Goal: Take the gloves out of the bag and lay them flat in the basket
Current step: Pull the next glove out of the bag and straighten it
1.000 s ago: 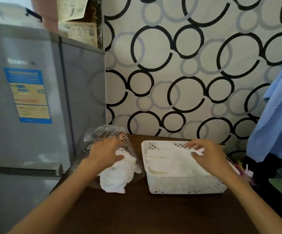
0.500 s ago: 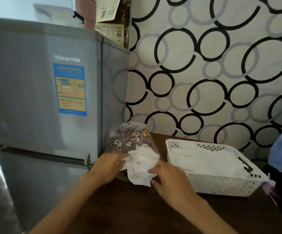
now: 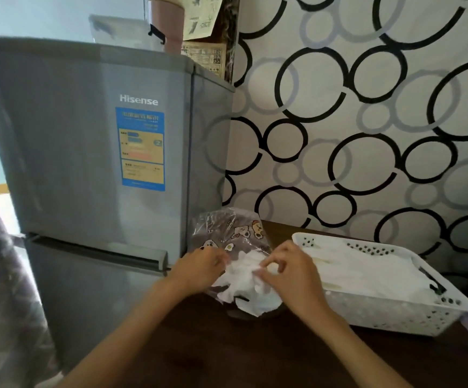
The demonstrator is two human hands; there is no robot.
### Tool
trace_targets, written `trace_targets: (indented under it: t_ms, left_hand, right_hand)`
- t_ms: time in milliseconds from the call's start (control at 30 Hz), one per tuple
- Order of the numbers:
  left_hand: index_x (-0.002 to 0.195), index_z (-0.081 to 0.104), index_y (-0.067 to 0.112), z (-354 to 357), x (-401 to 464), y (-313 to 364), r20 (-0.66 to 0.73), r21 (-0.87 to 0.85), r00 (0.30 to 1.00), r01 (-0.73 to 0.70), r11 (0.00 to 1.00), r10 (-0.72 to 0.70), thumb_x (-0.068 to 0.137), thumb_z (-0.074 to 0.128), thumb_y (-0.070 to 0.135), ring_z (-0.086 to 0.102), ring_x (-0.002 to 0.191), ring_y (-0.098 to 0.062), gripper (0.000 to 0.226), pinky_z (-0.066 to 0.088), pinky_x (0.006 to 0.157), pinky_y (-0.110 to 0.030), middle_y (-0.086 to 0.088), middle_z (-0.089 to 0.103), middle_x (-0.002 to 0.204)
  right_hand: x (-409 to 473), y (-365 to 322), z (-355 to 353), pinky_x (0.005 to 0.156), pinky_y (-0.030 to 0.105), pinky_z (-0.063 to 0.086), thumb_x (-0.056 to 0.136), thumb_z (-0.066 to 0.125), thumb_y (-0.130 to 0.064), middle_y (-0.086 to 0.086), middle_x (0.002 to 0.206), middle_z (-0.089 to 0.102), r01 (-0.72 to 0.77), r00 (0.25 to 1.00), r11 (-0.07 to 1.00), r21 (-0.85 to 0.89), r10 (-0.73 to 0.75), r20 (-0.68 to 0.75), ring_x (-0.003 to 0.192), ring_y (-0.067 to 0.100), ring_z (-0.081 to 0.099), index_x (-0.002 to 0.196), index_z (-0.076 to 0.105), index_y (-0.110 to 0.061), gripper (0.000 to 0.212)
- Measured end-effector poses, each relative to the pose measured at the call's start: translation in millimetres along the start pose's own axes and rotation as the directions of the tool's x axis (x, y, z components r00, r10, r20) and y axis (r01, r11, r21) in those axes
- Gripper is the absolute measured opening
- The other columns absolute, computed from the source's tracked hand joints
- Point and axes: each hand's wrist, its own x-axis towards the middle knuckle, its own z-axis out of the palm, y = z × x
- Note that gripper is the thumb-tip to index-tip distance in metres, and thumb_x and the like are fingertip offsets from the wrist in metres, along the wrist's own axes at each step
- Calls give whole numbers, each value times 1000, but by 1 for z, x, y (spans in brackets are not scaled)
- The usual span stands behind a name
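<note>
Right hand (image 3: pixel 288 273) has joined left hand (image 3: pixel 203 264), pinching gloves (image 3: pixel 244 278).

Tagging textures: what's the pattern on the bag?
Clear bag printed with cartoon bear-like figures; head view.

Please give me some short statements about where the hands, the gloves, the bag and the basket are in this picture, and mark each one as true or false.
1. Both hands are at the gloves by the bag. True: the left hand and the right hand both have their fingers on the white bundle.
2. The basket holds nothing. False: white gloves already lie in it.
3. The basket is on the person's left of the bag. False: it is on the right of the bag.
4. The bag stands next to the fridge. True.
5. The right hand is inside the basket. False: it is at the bundle, outside the basket.
</note>
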Motion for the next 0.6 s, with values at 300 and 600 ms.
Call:
trace_targets:
  t_ms: [300,600]
  left_hand:
    - [128,46,35,4,-17,7,37,-521,981,-145,841,192,75,73,7,50,117,0,66,47,86,-10,16,50,128]
    - [92,67,40,-18,-4,43,-294,-436,927,-347,830,234,92,61,23,66,83,-1,19,51,72,-14,20,70,84]
  right_hand:
    - [23,-5,-16,67,15,42,95,53,-26,-4,93,65,-292,946,909,296,229,230,83,4,56,101,68,-19,18]
    - [27,-18,-32,52,13,42,99,46,-28,1,92,60,-489,861,750,445,334,383,75,9,53,107,65,-19,22]
